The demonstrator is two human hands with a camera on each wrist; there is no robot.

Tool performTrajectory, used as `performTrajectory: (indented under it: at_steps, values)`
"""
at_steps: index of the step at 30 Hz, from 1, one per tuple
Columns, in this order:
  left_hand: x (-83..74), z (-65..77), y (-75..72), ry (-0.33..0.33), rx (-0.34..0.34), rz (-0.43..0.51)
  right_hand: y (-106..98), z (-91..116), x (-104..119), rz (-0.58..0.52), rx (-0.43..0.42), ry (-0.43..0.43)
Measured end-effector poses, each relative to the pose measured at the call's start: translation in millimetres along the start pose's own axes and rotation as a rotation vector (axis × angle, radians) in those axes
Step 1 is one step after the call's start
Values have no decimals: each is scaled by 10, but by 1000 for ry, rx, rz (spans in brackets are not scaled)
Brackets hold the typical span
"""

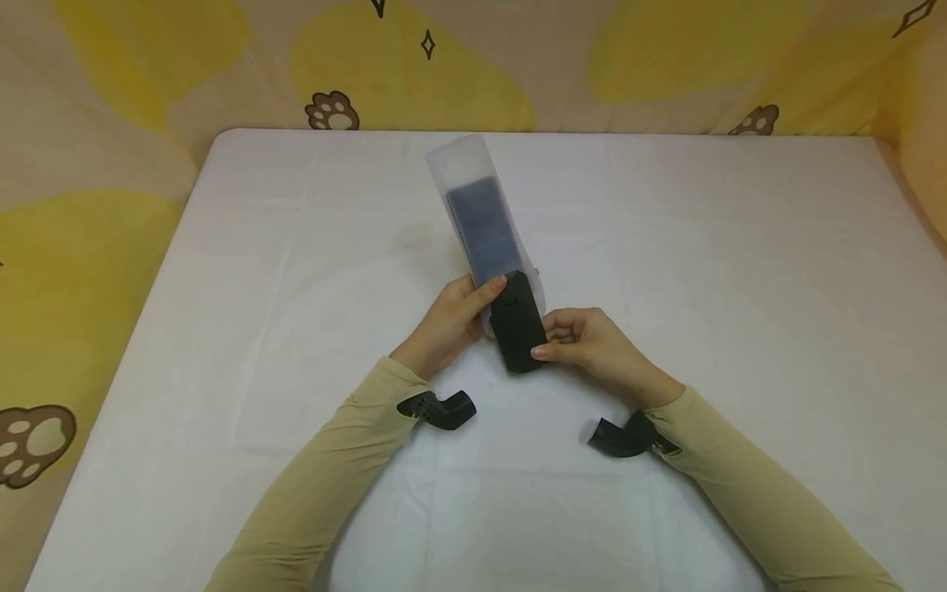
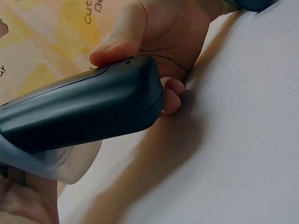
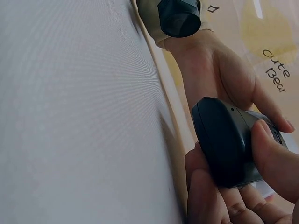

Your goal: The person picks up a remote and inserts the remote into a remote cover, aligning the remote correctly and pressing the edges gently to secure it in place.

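Note:
A black remote control lies with one end inside a long translucent cover and its near end sticking out. Through the cover, the enclosed part looks grey-blue. My left hand grips both where the cover's mouth meets the remote, its thumb on the remote; most of its fingers are hidden underneath. The bare near end is pinched by my right hand, thumb on top and fingers curled below. Up close, the left wrist view has the remote's rounded end projecting past the cover's lip.
A white-covered table spreads under both forearms. Behind it hangs a yellow patterned cloth. Black wrist cameras stick out from the left sleeve and the right sleeve.

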State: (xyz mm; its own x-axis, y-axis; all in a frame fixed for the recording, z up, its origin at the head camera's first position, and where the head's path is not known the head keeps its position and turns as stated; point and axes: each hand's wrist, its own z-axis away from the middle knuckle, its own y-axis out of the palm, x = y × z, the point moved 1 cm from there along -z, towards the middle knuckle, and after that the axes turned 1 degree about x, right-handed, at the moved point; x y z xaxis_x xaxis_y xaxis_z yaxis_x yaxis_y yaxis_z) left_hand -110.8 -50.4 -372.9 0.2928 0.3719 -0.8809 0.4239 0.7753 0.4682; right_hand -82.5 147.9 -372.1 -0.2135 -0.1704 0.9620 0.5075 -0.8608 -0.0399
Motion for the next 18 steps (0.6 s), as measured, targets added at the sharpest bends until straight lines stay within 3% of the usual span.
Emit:
performTrajectory:
  at_steps: [8, 13, 18]
  values:
    - [0, -1, 8, -1, 27, -19, -7, 5, -13, -29, 12, 14]
    - [-25, -7, -3, -7, -24, 85, -21, 6, -16, -33, 34, -4]
    - [-59, -13, -20, 48, -69, 174, -33, 2, -16, -19, 43, -24]
